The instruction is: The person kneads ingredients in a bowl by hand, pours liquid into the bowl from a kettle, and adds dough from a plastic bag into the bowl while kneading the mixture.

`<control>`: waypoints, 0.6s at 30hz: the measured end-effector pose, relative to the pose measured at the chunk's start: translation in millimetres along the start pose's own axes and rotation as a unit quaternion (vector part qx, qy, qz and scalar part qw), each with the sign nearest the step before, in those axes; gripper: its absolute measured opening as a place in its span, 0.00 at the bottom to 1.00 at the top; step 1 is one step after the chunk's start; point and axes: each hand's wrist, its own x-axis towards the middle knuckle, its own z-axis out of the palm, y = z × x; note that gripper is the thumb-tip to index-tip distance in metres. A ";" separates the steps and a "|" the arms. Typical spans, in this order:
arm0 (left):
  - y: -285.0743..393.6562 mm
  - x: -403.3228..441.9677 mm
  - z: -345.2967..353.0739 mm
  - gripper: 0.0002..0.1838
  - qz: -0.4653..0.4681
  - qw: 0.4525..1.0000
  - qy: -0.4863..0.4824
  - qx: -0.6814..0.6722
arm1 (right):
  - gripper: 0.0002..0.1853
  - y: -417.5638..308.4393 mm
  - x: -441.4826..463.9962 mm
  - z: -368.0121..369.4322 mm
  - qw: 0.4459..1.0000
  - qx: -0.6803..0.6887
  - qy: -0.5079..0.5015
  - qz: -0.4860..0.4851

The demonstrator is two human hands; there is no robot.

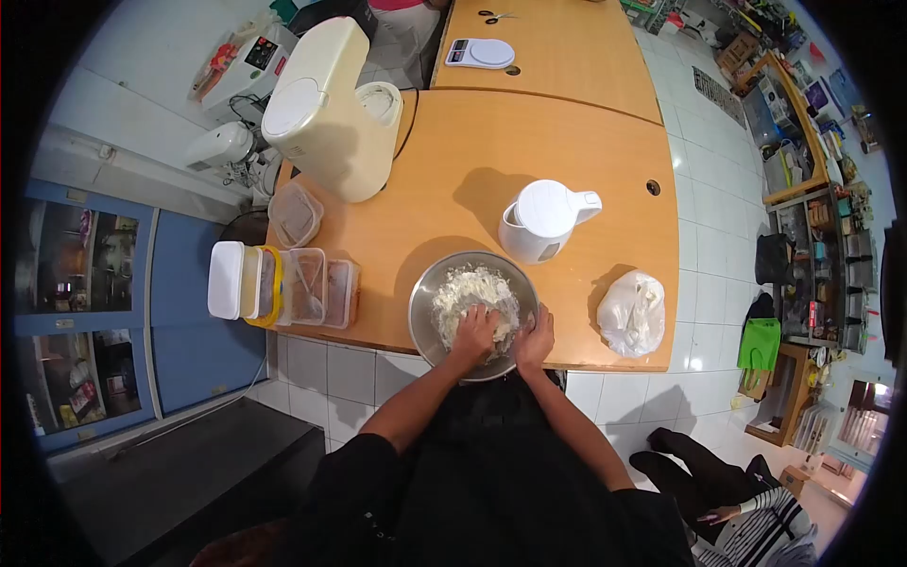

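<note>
A steel mixing bowl (424, 331) stands at the table's front edge. It holds a crumbly, pale mixture of flour and dough (470, 283). My left hand (476, 330) is down in this mixture, its fingers curled into the dough and partly hidden by it. On the bowl's right side, my right hand (536, 341) grips the rim. Behind the bowl, slightly to the right, is a white lidded jug (546, 213). Farther right lies a tied white plastic bag (632, 315) with something pale inside.
Plastic containers (307, 283) line the table's left edge, below a large cream-coloured machine (326, 118). A white kitchen scale (480, 53) and scissors (495, 17) lie on the far table. A person in a striped top (770, 524) is at lower right.
</note>
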 end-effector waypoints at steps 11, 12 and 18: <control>-36.0 66.4 30.7 0.26 -0.048 0.997 0.000 0.052 | 0.20 -3.1 3.4 4.9 1.000 0.014 0.015 0.002; -38.0 70.3 30.6 0.28 -0.061 0.995 -0.024 0.069 | 0.20 -3.6 3.2 4.6 1.000 0.014 0.019 -0.008; -31.7 49.9 11.6 0.31 -0.064 0.997 0.011 0.035 | 0.18 -8.7 4.5 5.9 1.000 0.004 0.026 -0.013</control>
